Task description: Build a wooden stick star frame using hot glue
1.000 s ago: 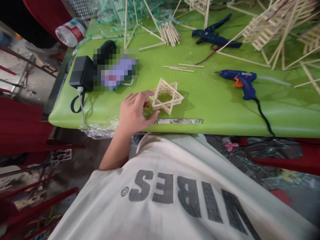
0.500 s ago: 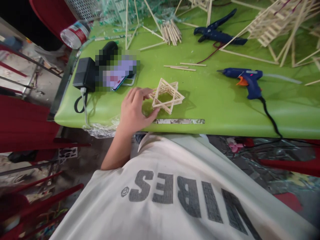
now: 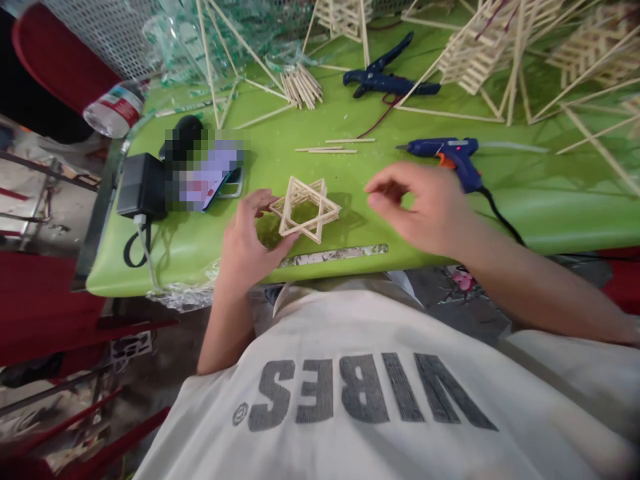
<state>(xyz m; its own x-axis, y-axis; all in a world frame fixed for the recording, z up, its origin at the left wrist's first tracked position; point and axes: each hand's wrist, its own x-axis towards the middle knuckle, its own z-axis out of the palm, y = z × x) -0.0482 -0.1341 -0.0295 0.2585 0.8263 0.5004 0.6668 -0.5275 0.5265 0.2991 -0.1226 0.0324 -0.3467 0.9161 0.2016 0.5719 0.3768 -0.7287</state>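
A small six-pointed star frame of thin wooden sticks (image 3: 320, 219) rests on the green table. My left hand (image 3: 246, 237) grips its left side, with the thumb at the near edge and the fingers at the far one. To the right of the star, my right hand (image 3: 420, 203) hovers over the table, its fingers curled and the thumb near the index fingertip. A small gap shows there and I see nothing held. Just behind that hand lies a blue glue gun (image 3: 453, 148) with an orange trigger. A few loose sticks (image 3: 330, 150) lie beyond the star.
A patterned strip (image 3: 340, 255) lies along the near edge of the table (image 3: 310, 287). Farther back are a stick bundle (image 3: 301, 87), dark blue cutters (image 3: 380, 80) and larger stick structures (image 3: 480, 57). A black adapter (image 3: 143, 185), phone (image 3: 213, 177) and bottle (image 3: 114, 110) are left.
My right hand has come into view from the right, near the glue gun. My left hand keeps its hold on the star. The whole view has shifted, so things on the table appear farther left.
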